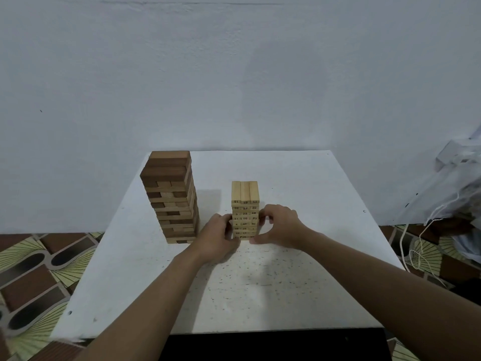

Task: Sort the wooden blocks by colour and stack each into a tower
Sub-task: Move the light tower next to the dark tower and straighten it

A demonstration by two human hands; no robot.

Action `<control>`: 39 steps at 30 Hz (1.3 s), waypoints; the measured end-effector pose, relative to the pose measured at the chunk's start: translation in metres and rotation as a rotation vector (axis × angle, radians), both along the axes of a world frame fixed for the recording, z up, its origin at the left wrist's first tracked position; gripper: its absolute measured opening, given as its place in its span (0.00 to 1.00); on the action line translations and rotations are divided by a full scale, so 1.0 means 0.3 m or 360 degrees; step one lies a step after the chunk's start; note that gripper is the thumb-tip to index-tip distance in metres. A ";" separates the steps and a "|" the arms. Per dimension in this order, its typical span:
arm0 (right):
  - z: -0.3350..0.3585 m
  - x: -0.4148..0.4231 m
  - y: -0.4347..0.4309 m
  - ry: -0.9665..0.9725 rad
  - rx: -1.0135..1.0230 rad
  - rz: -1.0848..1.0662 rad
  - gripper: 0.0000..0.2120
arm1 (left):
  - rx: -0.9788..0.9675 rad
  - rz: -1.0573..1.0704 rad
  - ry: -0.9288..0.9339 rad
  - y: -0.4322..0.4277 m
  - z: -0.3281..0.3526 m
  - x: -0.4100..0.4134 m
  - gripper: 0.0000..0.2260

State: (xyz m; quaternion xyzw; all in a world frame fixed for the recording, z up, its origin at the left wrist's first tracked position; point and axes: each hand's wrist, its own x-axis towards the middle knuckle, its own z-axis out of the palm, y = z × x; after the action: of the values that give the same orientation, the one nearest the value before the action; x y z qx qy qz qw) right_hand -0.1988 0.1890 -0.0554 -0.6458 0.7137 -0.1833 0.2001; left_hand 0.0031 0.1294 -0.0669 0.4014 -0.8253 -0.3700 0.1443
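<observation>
The pale tower [245, 204] stands upright on the white desk [299, 282]. It is built of light, yellowish wooden blocks laid three to a layer, and its top shows three long blocks side by side. The block ends facing the camera carry small black printed numbers.

To the left of the pale tower, apart from it, rises the dark tower [170, 196]. It is taller and wider, made of brown blocks in mixed darker and lighter shades, and some layers sit slightly out of line.

The left hand [217, 239] holds the lower left side of the pale tower, its fingers [227, 220] curled against the blocks. The right hand [282, 226] holds the lower right side, its fingers [265, 213] bent onto the edge and the thumb down at the base.

The numbers on the lowest layers of the pale tower are blurred, and the left hand covers part of them. Its far faces are out of sight. Well to the right of the pale tower, a whitish bag [458, 194] with a trailing cord [413, 246] is cut off by the frame's edge, and its contents cannot be made out.
</observation>
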 end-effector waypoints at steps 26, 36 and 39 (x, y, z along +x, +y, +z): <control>0.018 0.057 -0.006 -0.0006 0.0040 -0.0018 0.20 | 0.0076 0.0084 -0.0023 0.060 0.000 0.064 0.15; 0.022 0.065 0.005 -0.0080 0.0054 -0.0030 0.24 | 0.0154 0.0070 0.0015 0.109 0.044 0.086 0.14; 0.018 0.065 0.026 -0.0118 0.0038 -0.0013 0.26 | 0.0168 0.0057 0.0055 0.140 0.048 0.113 0.19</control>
State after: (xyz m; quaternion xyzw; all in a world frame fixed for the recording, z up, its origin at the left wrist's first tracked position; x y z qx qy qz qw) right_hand -0.1792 0.1967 -0.0499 -0.6333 0.7105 -0.1993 0.2334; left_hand 0.0370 0.1715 -0.0526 0.4168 -0.7947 -0.4172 0.1437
